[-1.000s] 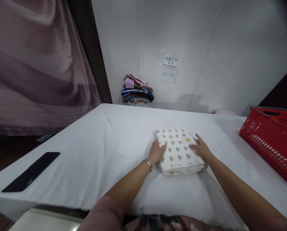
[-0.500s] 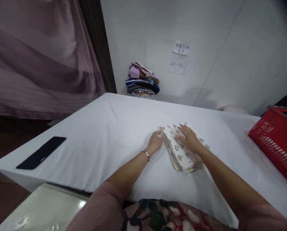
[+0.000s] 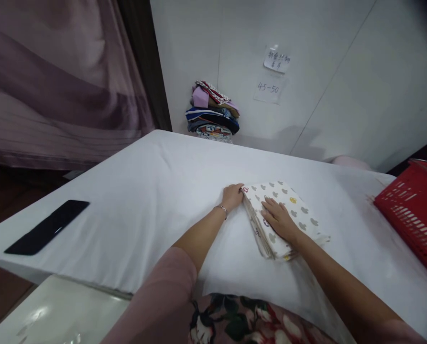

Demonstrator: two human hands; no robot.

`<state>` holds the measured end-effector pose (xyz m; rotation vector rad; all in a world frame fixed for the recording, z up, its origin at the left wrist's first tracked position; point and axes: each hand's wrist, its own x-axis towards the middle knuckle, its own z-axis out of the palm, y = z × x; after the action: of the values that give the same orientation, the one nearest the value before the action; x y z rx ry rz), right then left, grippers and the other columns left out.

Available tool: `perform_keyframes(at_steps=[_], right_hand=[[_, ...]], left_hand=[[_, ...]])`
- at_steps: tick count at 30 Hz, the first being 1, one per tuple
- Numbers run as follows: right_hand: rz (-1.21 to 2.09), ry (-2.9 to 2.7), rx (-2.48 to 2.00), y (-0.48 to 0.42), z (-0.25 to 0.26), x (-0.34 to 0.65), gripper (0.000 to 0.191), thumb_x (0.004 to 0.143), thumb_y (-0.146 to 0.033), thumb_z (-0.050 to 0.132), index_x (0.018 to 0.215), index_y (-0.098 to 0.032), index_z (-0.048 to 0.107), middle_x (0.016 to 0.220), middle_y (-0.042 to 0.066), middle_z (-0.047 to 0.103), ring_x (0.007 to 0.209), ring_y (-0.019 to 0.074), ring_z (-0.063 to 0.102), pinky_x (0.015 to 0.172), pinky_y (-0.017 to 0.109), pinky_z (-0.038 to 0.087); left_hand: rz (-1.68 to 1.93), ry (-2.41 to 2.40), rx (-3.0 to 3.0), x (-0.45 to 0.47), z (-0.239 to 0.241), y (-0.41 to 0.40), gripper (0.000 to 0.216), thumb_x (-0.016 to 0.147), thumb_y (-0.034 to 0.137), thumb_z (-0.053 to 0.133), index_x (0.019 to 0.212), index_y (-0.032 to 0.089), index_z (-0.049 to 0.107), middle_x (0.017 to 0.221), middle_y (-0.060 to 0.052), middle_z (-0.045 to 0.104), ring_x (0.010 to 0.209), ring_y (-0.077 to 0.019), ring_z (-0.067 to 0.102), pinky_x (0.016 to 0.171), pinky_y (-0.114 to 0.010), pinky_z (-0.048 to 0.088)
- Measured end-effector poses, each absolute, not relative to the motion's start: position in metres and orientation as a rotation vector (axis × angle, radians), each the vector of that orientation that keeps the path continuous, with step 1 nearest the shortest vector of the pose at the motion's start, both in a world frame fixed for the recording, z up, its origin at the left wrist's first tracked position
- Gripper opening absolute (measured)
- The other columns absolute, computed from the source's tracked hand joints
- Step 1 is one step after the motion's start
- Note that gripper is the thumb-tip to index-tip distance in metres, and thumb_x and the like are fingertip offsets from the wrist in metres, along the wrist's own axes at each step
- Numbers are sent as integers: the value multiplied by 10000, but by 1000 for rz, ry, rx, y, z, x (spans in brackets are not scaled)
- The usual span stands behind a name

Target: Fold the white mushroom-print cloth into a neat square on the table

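Right hand [image 3: 278, 219] flat, fingers spread, atop folded white patterned cloth [image 3: 288, 210]; left hand [image 3: 232, 196] loosely curled at its far corner. Risk: sideways push could fan layers, undo fold on white table cover [image 3: 145, 191].

left hand [image 3: 232, 196] at folded cloth [image 3: 283, 217] edge | right hand [image 3: 278, 219] flat on top

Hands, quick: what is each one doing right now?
Left hand: open, fingers at the folded cloth's far-left corner.
Right hand: open, flat on the folded cloth.
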<state>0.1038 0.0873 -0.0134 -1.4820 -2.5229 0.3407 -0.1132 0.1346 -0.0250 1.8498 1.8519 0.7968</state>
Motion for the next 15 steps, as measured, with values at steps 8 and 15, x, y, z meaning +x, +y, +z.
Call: perform_keyframes(at_steps=[8, 15], right_hand=[[260, -2669, -1314, 43, -21, 97, 660, 918, -520, 366, 1487, -223, 213, 1540, 83, 193, 1425, 259, 147, 1141, 512, 145], [315, -2623, -1312, 48, -16, 93, 679, 903, -555, 376, 1479, -219, 247, 1537, 84, 213, 1420, 273, 162, 1143, 513, 143]], left_hand=[[873, 1890, 1795, -117, -33, 149, 327, 773, 157, 479, 989, 280, 692, 996, 6, 707, 1028, -181, 572, 943, -310, 368], [890, 1886, 1757, -121, -35, 153, 325, 771, 159, 512, 1007, 288, 694, 1039, 18, 707, 1047, -185, 580, 969, -304, 388]])
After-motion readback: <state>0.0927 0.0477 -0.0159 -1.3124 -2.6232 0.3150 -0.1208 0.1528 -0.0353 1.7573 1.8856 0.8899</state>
